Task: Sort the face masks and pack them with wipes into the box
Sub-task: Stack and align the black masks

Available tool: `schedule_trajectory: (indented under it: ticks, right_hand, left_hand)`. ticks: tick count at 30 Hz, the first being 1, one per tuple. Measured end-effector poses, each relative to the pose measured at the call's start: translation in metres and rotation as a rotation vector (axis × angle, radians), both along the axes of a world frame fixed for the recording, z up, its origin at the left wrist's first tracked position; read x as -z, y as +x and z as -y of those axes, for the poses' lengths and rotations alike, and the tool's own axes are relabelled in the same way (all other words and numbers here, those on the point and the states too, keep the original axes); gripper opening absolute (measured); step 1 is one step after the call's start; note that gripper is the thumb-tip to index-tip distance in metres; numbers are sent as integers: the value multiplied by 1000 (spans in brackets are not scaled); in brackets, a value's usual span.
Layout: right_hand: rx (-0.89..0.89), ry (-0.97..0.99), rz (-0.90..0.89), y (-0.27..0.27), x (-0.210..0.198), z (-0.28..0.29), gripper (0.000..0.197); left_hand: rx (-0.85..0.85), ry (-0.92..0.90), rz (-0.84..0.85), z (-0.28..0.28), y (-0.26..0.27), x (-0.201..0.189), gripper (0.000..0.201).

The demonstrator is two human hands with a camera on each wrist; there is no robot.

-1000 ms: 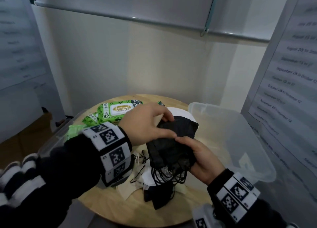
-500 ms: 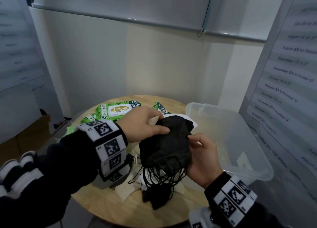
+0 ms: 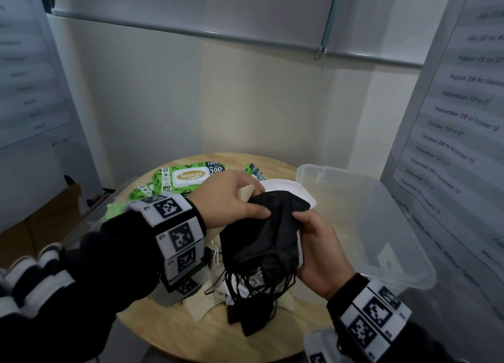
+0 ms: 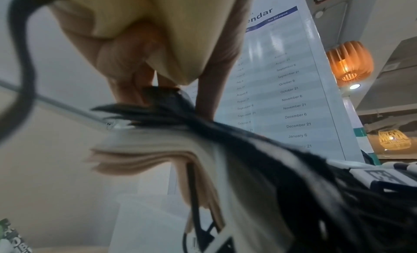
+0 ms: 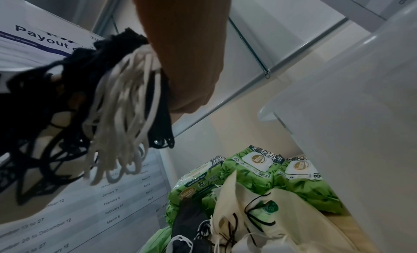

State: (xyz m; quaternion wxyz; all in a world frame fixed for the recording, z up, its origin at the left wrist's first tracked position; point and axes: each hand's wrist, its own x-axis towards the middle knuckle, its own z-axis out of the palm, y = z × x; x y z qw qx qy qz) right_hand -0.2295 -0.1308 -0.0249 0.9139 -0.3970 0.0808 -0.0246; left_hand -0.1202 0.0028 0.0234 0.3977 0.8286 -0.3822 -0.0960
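Both hands hold a stack of face masks above the round wooden table (image 3: pixel 245 343). My left hand (image 3: pixel 231 199) pinches the top of the black masks (image 3: pixel 259 242) and also holds a beige mask (image 3: pixel 246 192). My right hand (image 3: pixel 316 253) grips the stack from the right, with white masks (image 3: pixel 286 189) behind the black ones. Black ear loops (image 3: pixel 256 283) dangle below; white ear loops (image 5: pixel 121 114) show in the right wrist view. More masks (image 3: pixel 245 316) lie on the table underneath. Green wipe packs (image 3: pixel 188 178) sit at the table's back left. The clear plastic box (image 3: pixel 381 240) stands right.
A wall poster with dates (image 3: pixel 458 133) stands close behind the box on the right. Another poster (image 3: pixel 24 76) hangs on the left. A clear lid or tray (image 3: pixel 90 221) lies at the table's left edge. A cream wall is behind the table.
The mask stack has been lifted slightly and spread. My right hand shifted from under the stack to its right edge. My left thumb moved along the top of the black masks.
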Motion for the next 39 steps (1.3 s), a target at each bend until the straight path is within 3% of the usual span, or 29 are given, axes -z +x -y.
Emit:
schedule_trajectory:
  ticks: [7, 20, 26, 32, 36, 39]
  right_hand:
    - [-7, -1, -48, -4, -4, 3, 54]
    - [-29, -19, -68, -1, -1, 4, 50]
    - [-50, 36, 82, -1, 1, 9, 44]
    - [-82, 53, 80, 0, 4, 9, 38]
    - [-89, 73, 66, 3, 9, 9, 63]
    - [-110, 62, 70, 0, 5, 7, 39]
  left_hand:
    - [111, -43, 116, -3, -1, 0, 30]
    - [272, 145, 223, -2, 7, -13, 34]
    - [228, 103, 273, 1, 9, -17, 33]
    - [175, 10, 107, -4, 9, -11, 21]
    - [262, 37, -18, -8, 11, -16, 10]
    - [327, 193, -32, -10, 11, -26, 9]
